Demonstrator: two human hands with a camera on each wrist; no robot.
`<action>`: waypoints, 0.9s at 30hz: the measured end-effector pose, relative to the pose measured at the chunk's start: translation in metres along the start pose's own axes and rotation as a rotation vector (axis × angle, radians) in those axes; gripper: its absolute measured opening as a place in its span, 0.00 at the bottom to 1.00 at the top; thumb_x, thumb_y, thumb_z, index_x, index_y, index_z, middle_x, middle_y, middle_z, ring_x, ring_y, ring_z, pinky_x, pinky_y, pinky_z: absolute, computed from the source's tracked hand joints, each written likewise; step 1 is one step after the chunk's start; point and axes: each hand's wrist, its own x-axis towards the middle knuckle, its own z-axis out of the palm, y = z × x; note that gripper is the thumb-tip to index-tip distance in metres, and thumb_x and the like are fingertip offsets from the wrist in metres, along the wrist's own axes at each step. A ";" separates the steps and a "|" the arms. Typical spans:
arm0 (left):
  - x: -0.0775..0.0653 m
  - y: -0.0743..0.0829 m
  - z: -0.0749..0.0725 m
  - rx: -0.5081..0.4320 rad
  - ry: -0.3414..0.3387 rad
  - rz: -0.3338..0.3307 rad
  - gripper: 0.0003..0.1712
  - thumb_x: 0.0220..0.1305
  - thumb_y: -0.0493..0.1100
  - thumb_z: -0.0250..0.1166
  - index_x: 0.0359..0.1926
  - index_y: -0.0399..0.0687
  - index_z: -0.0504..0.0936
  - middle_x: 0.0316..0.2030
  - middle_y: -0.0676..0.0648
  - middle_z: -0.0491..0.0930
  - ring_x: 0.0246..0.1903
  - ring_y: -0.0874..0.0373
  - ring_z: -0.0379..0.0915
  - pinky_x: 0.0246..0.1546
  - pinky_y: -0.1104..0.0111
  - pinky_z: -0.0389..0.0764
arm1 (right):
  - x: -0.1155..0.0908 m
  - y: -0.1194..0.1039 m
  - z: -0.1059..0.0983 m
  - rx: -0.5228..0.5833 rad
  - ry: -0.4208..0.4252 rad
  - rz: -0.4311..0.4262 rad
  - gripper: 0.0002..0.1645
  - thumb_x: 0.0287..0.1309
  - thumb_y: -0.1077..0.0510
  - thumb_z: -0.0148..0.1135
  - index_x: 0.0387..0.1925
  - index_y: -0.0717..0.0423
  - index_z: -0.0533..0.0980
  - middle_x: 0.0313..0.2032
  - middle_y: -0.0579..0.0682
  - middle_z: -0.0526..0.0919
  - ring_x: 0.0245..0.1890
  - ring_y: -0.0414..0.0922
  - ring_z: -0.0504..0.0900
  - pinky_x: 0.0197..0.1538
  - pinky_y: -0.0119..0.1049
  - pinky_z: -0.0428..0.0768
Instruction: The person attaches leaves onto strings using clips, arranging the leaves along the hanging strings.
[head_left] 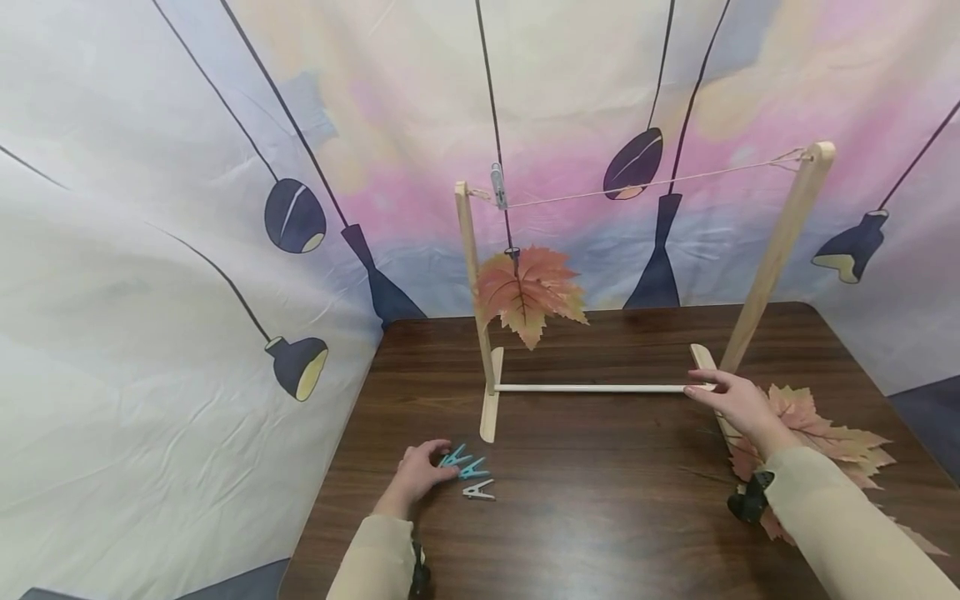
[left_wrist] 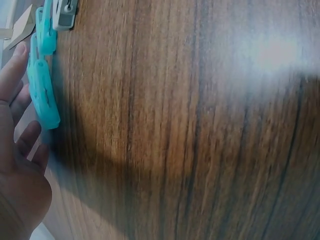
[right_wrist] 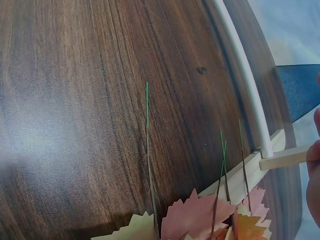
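At the table's left, my left hand (head_left: 422, 473) has thumb and fingertips beside a blue clothespin (left_wrist: 42, 90), with the fingers loosely bent. A second blue clothespin (head_left: 474, 469) and a grey clothespin (head_left: 478, 490) lie next to it. My right hand (head_left: 742, 407), holding nothing, is over the right foot of a wooden stand (head_left: 772, 275), fingers extended toward the white crossbar (head_left: 600, 388). Several orange-pink maple leaves (head_left: 832, 437) with thin stems lie under and beside the right forearm.
A string (head_left: 645, 188) runs between the stand's two posts. Near its left end is a grey clothespin (head_left: 498, 187), with a maple leaf (head_left: 531, 292) hanging below. Behind the brown table (head_left: 570, 517) is a cloth backdrop (head_left: 165, 417) printed with lamps.
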 end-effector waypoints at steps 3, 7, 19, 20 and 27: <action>0.000 0.001 0.002 0.000 -0.003 0.002 0.30 0.49 0.52 0.73 0.54 0.49 0.78 0.46 0.51 0.79 0.46 0.52 0.63 0.48 0.52 0.65 | 0.000 0.001 0.000 -0.014 -0.006 -0.003 0.42 0.59 0.34 0.54 0.63 0.60 0.65 0.54 0.70 0.70 0.48 0.61 0.72 0.39 0.47 0.74; 0.001 0.001 0.004 0.017 -0.001 -0.009 0.29 0.50 0.52 0.72 0.53 0.51 0.78 0.46 0.51 0.78 0.45 0.52 0.63 0.47 0.53 0.65 | 0.000 0.003 0.001 -0.013 -0.004 -0.002 0.43 0.59 0.33 0.54 0.63 0.61 0.66 0.56 0.71 0.68 0.50 0.62 0.71 0.41 0.49 0.74; -0.001 0.001 0.008 0.049 0.010 0.001 0.27 0.49 0.53 0.73 0.51 0.51 0.79 0.47 0.50 0.78 0.45 0.52 0.64 0.46 0.53 0.65 | -0.005 0.011 0.003 0.012 -0.022 0.014 0.43 0.59 0.34 0.54 0.64 0.60 0.65 0.56 0.71 0.68 0.53 0.65 0.69 0.44 0.54 0.73; -0.001 -0.001 0.008 0.042 0.014 0.001 0.27 0.50 0.53 0.72 0.51 0.51 0.79 0.47 0.50 0.78 0.46 0.51 0.64 0.47 0.52 0.65 | -0.006 0.012 0.003 0.018 -0.025 0.015 0.44 0.59 0.33 0.54 0.65 0.60 0.64 0.56 0.71 0.69 0.53 0.65 0.69 0.45 0.55 0.73; -0.001 -0.004 0.009 0.044 0.060 0.018 0.21 0.53 0.47 0.71 0.48 0.48 0.81 0.47 0.47 0.78 0.44 0.51 0.65 0.45 0.54 0.69 | -0.012 0.018 0.004 0.085 -0.025 0.022 0.42 0.60 0.36 0.54 0.64 0.62 0.64 0.57 0.71 0.68 0.54 0.65 0.68 0.48 0.58 0.70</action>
